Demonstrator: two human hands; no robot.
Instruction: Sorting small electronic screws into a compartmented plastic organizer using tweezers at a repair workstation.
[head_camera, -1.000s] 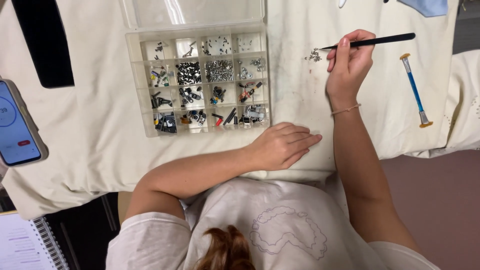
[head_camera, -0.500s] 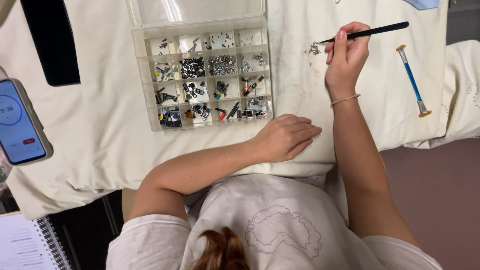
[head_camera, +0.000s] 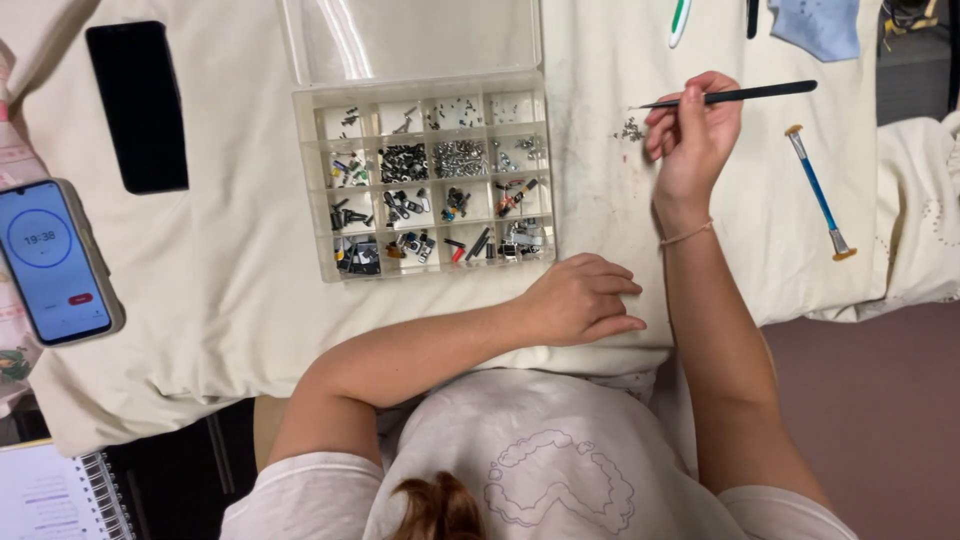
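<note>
My right hand (head_camera: 693, 135) holds black tweezers (head_camera: 740, 96) whose tip points left, just above a small pile of tiny screws (head_camera: 629, 130) on the cream cloth (head_camera: 200, 290). My left hand (head_camera: 580, 300) rests flat on the cloth near the table's front edge, fingers loosely curled, holding nothing. Just above it and to the left stands a clear plastic organiser box (head_camera: 436, 180) with its lid open, its compartments filled with small metal and black parts.
A blue-handled screwdriver (head_camera: 820, 195) lies right of my right hand. A dark phone (head_camera: 140, 105) lies at the upper left, and a phone with a lit timer screen (head_camera: 52, 262) at the left edge. A spiral notebook (head_camera: 60, 495) sits at the bottom left.
My right hand with the tweezers has drawn slightly right of the screw pile. My left hand has stayed put. The view has shifted, so everything sits lower and further right in frame.
</note>
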